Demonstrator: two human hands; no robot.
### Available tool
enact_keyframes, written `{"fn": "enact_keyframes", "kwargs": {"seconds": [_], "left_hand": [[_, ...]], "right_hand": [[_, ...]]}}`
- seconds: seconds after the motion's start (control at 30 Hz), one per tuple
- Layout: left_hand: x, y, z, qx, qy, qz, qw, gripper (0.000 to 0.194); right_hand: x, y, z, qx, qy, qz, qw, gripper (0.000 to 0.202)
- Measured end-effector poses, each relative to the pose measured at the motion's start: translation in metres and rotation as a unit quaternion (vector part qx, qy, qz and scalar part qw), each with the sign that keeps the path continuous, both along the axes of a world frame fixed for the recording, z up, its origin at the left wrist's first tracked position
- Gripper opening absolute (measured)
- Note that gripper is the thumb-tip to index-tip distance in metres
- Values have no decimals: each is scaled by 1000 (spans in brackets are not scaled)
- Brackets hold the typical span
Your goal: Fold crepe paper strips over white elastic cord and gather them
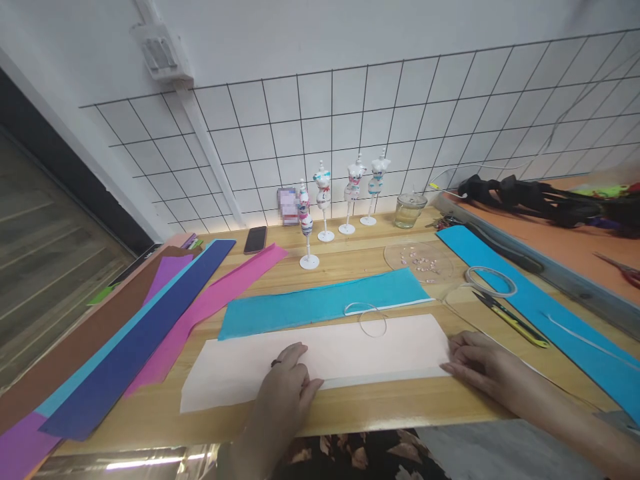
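A pale pink, nearly white strip of crepe paper (370, 347) lies flat across the front of the table, a narrow whitish band along its near edge. My left hand (287, 387) rests on it left of its middle, thumb and fingers apart, a dark ring on one finger. At the strip's right end, my right hand (475, 363) has its thumb and fingers closed on the edge. Just behind is a teal crepe paper strip (320, 303) with a white band along part of its near edge. A loose thin white curl (373, 327) lies over both strips.
Several small dress-form stands (309, 230) are at the back, near a phone (255, 240) and a glass (410, 210). A clear plate (420, 260) holds small pieces. A tape roll (491, 281) and yellow snips (513, 320) lie right; coloured strips (145, 333) lie left.
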State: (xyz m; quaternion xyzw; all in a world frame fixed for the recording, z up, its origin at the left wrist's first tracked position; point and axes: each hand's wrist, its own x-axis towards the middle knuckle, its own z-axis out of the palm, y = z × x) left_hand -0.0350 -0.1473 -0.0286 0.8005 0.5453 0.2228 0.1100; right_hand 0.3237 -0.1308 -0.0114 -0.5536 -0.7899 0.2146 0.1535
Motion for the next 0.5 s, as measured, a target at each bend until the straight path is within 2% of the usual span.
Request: {"fn": "enact_keyframes", "kwargs": {"seconds": [0.17,0.5], "left_hand": [[1,1,2,-12,11,5,1000,22],[-1,1,-1,9,11,-4,1000,22]], "right_hand": [[1,0,-1,8,-12,-2,1000,35],[19,7,-17,-2,-6,3,1000,37]]}}
